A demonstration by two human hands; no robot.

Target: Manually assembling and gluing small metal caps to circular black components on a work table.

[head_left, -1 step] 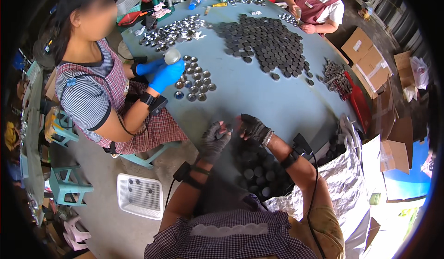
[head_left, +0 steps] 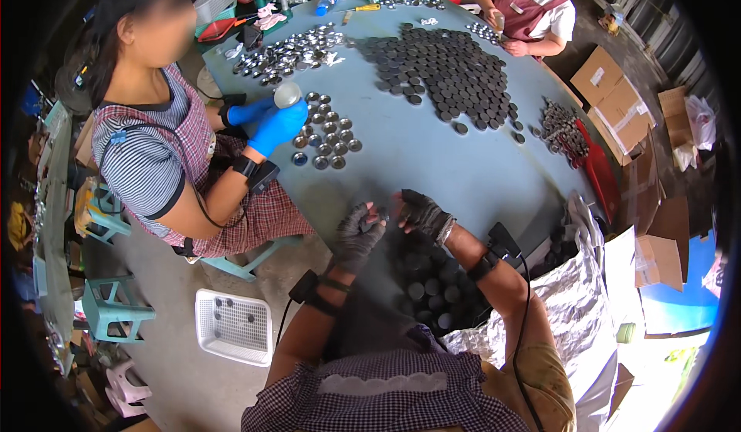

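My left hand (head_left: 360,233), in a dark fingerless glove, is closed over the near edge of the table (head_left: 463,181). A small black round disc (head_left: 382,214) shows at its fingertips, partly hidden by the fingers. Just to the right, my right hand (head_left: 424,214), gloved the same way, has its fingers curled and pointing at the left one. What it holds, if anything, I cannot make out. Below the right hand lies a heap of black discs (head_left: 432,297) in a silvery sack (head_left: 540,297). Farther off, many similar discs (head_left: 440,73) cover the table's middle.
At left a co-worker in blue gloves (head_left: 282,127) holds a whitish round piece near silver metal caps (head_left: 328,135). Another person (head_left: 529,11) works at the far edge. A red dustpan (head_left: 598,169) lies at right; a white basket (head_left: 234,328) stands on the floor.
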